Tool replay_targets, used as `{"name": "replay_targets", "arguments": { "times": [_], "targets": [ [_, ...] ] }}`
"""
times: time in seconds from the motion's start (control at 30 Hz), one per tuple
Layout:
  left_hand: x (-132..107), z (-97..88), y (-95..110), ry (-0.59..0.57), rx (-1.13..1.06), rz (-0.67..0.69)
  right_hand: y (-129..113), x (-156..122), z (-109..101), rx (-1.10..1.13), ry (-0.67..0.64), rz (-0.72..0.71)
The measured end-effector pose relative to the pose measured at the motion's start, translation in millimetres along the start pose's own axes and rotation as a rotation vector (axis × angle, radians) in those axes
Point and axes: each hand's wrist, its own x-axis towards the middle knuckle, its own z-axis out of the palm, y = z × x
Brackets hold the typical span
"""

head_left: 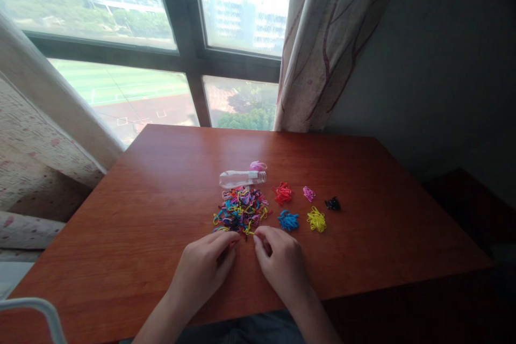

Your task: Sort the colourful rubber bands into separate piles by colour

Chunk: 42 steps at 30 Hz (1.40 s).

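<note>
Left hand (206, 258) and right hand (281, 252) at the near edge of a mixed band pile (242, 205) on the worktop (137, 226).
Both are curled; whether they grip a band, I cannot tell. Single-colour bunches (316, 220) lie to the right.

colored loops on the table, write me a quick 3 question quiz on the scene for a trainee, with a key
1. Of the single-colour piles, which colour lies farthest right?
2. True or false: the clear bottle lies on its side beyond the mixed heap.
3. Choose left or right: which hand is nearer the blue pile?

Key: 1. black, the black pile; 2. true; 3. right, the right hand.
</note>
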Motion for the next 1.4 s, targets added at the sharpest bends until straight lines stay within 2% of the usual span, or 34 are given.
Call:
{"name": "replay_targets", "arguments": {
  "times": [0.23, 0.33, 0.5, 0.6, 0.73, 0.9, 1.03, 1.27, 1.4],
  "targets": [
    [1.1, -0.3, 1.4, -0.011, 0.002, 0.001, 4.9, -9.8, -7.5, 0.119, 0.08, 0.04],
    [0.4, 0.0, 0.9, -0.015, 0.025, 0.01, 21.8, -16.1, -22.7, 0.09, 0.179, 0.085],
    [0.9, 0.2, 0.6, -0.027, 0.049, 0.026, 64.1, -19.2, -61.0, -0.077, 0.356, 0.226],
    [1.6, 0.8, 0.5, -0.027, 0.049, 0.028, 83.9, -18.8, -74.6, -0.169, 0.371, 0.27],
    [1.7, 1.2, 0.4, -0.015, 0.046, 0.023, 94.5, -20.2, -76.5, -0.217, 0.359, 0.283],
    [1.5, 0.2, 1.2, -0.015, 0.046, 0.021, 89.4, -21.3, -71.9, -0.214, 0.357, 0.279],
    [1.5, 0.3, 0.6, 0.002, 0.04, 0.017, 73.4, -17.9, -63.1, -0.14, 0.351, 0.225],
    [1.5, -0.1, -0.3, 0.015, 0.038, -0.019, 30.9, -16.6, -26.3, -0.02, 0.153, 0.064],
    [1.2, 0.6, -0.9, 0.032, 0.056, -0.044, 16.0, -16.8, -11.8, -0.026, 0.071, 0.003]
  ]
}}
